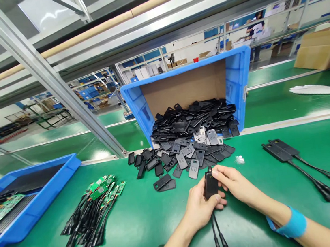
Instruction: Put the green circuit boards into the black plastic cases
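Between my hands, above the green bench, is a small black plastic case [211, 184] with two black cables [218, 234] hanging from its lower end. My left hand [199, 205] wraps round the case from the left, thumb across its lower front. My right hand [232, 180] pinches the top right edge of the same case near its small loop. Just beyond lies a heap of loose black case covers [194, 168], spilling from a tipped blue crate [240, 88]. On the right, finished-looking black cases with cables [279, 150] lie side by side.
Green circuit boards with black cables [101, 193] are piled to the left. A blue tray [39, 210] with more boards stands at the far left. A white glove [315, 90] and a cardboard box [320, 50] are at the back right. A metal post [65, 92] rises behind the bench.
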`<state>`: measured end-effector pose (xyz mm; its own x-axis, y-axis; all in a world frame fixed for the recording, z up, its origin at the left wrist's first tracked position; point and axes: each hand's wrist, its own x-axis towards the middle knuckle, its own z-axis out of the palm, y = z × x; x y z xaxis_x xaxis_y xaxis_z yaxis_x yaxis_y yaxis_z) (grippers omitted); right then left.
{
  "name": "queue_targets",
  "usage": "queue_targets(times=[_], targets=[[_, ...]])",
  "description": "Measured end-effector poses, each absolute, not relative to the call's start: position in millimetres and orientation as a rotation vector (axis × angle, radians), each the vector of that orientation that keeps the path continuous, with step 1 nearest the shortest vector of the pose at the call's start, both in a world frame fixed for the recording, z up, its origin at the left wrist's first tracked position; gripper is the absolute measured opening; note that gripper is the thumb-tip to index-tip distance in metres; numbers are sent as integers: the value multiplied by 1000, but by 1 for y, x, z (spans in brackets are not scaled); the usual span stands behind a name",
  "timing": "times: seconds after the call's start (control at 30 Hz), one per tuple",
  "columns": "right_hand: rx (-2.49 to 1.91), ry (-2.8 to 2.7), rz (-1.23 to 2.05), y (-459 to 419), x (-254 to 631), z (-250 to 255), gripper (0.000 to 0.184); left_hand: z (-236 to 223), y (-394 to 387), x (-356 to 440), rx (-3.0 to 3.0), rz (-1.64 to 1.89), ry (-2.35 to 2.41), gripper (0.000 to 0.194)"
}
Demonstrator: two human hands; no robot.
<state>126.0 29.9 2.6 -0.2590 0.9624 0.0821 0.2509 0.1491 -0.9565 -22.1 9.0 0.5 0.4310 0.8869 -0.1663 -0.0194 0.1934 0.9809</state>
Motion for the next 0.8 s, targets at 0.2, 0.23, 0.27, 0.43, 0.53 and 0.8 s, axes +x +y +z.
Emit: queue_targets(times=[0.2, 0.23, 0.27, 0.43, 0.53, 0.8], targets=[[-1381, -1950, 591, 16, 118, 4, 55, -5, 9, -20, 1116, 915, 673, 68], [-1415, -1996, 515, 15, 119, 6, 59, -7, 9, -20, 1102, 894, 635, 79], [-1462, -2032, 444, 16, 122, 8, 59, -8, 9, -21, 1087, 862, 619, 90], [-1971, -2108, -54, 37, 164, 26, 32, -9, 10, -27, 1081, 785, 693, 108], [-2290, -2051, -320, 48, 198, 29, 20, -7, 11, -28, 1104, 786, 731, 101], [-2227, -2085, -632, 49, 210, 14, 20, 3, 16, -35, 1442, 856, 936, 72]])
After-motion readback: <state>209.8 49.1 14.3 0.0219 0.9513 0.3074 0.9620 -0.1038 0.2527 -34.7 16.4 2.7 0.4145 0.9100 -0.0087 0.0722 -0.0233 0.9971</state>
